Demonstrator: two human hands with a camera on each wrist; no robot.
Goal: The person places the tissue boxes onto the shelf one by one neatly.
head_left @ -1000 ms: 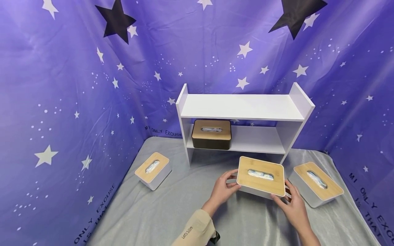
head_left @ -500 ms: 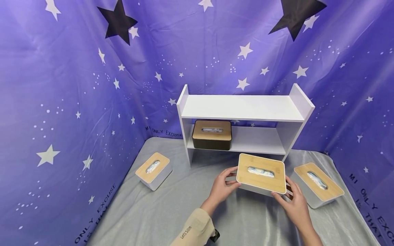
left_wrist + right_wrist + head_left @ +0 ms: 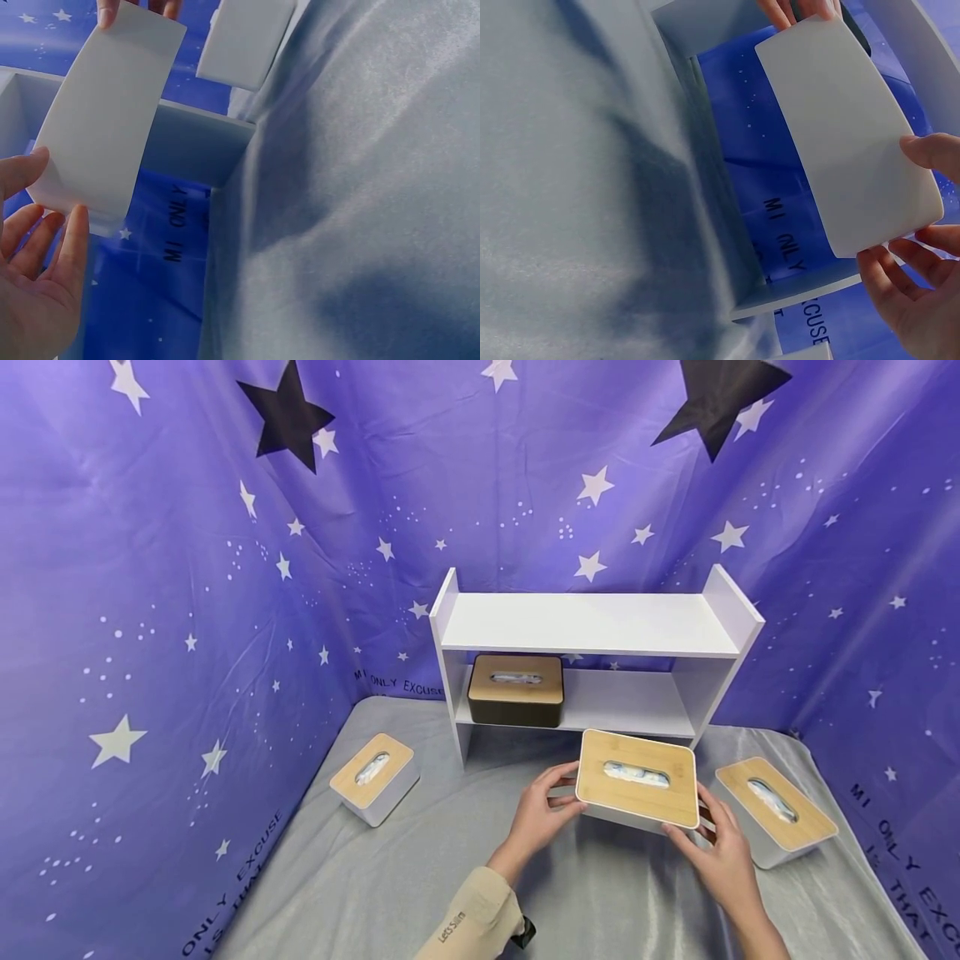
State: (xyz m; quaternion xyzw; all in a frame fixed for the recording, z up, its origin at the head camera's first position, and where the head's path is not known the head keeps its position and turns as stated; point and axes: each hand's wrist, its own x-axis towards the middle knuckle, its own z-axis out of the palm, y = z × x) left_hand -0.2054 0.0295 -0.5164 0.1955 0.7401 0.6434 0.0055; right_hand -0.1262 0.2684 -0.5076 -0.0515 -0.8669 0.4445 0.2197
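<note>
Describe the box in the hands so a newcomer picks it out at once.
Start at the white shelf unit by the purple curtain. In front of its right part, the left hand and right hand grip a wood-topped white box. While two pale boxes rest on gray cloth and a dark-sided box sits in the shelf unit, only this one is held.

Three white tissue boxes [image 3: 637,802] and one dark tissue box [image 3: 516,695]: four in all. One shelf unit [image 3: 588,652], two large black stars [image 3: 287,418]. One left hand [image 3: 536,814], one right hand [image 3: 726,864].
</note>
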